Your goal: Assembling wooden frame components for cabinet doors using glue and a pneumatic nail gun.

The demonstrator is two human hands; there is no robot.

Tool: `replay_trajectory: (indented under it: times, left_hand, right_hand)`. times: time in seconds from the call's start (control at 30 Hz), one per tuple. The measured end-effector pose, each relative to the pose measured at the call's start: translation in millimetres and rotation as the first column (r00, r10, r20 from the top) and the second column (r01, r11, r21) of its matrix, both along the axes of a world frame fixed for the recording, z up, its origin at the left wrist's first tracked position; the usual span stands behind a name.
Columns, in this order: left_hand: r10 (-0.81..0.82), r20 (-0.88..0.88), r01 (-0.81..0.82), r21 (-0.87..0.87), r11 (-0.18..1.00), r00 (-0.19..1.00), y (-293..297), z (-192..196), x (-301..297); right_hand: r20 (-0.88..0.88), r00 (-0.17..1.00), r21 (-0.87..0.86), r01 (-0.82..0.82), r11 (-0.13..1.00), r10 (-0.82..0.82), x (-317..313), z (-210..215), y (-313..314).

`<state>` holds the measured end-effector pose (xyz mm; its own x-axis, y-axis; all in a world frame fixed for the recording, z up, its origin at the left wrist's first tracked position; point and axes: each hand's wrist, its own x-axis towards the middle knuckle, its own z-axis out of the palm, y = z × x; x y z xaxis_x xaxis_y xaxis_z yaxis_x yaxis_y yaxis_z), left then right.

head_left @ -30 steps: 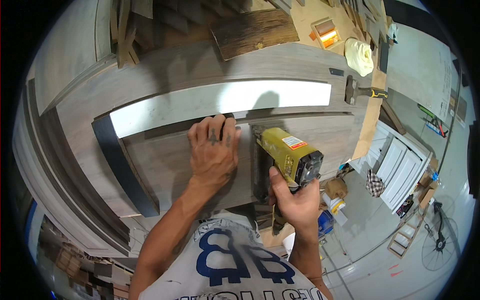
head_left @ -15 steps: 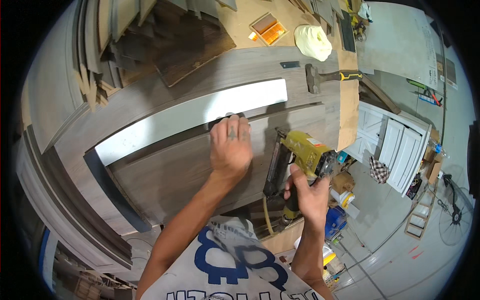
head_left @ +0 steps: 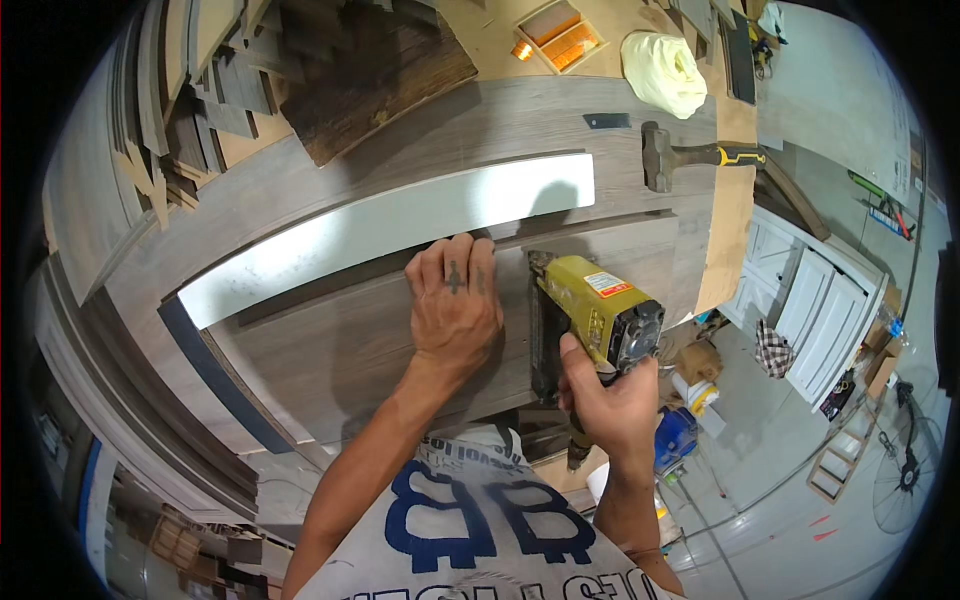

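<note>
My right hand (head_left: pixel 610 400) grips the handle of a yellow-green nail gun (head_left: pixel 598 300). Its dark nose lies over the grey wood-grain panel (head_left: pixel 345 365), near the panel's long raised edge. To its left, my left hand (head_left: pixel 455 310) presses down with curled fingers close together. The fingertips sit at a dark gap beside a long white board (head_left: pixel 400 230); whatever they pinch there is hidden. A dark blue-grey strip (head_left: pixel 222 380) stands at the left end of the white board.
A hammer (head_left: pixel 690 155) lies at the right, near a small dark flat piece (head_left: pixel 607 121). Beyond are a pale yellow cloth bundle (head_left: pixel 663 75), a wooden box (head_left: pixel 560 40) with orange contents and a dark plank (head_left: pixel 375 85). Wood offcuts (head_left: pixel 150 130) crowd the far left.
The nail gun has moved left over the panel, closer to my left hand, and its body has turned. My left hand has shifted slightly left along the gap. The view has shifted a little.
</note>
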<state>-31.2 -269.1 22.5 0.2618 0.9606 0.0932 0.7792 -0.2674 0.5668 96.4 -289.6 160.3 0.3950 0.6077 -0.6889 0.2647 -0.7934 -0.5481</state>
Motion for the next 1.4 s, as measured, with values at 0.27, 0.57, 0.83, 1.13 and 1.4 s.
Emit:
replay_trajectory:
  times: [0.27, 0.57, 0.83, 1.13, 1.4]
  left_hand:
    - [-0.019, 0.027, 0.019, 0.002, 1.000, 0.999, 1, 6, 8]
    - [-0.107, 0.082, 0.107, 0.004, 0.994, 0.991, 5, 7, 115]
    - [-0.116, 0.090, 0.114, 0.027, 0.993, 0.989, 17, -2, 181]
    - [-0.117, 0.086, 0.119, -0.010, 0.993, 0.989, 19, 3, 184]
    - [-0.120, 0.128, 0.122, -0.009, 0.993, 0.985, 21, 6, 185]
  right_hand:
    - [0.118, 0.986, 0.128, -0.133, 0.983, 0.118, 16, 1, -4]
    - [-0.178, 0.927, 0.227, 0.367, 0.902, -0.332, 106, 14, -24]
    - [-0.170, 0.935, 0.058, 0.324, 0.944, -0.311, 173, 6, 0]
    - [-0.185, 0.926, -0.083, 0.319, 0.944, -0.329, 184, 1, 9]
    - [0.064, 0.996, 0.100, -0.065, 0.993, 0.059, 181, -1, -3]
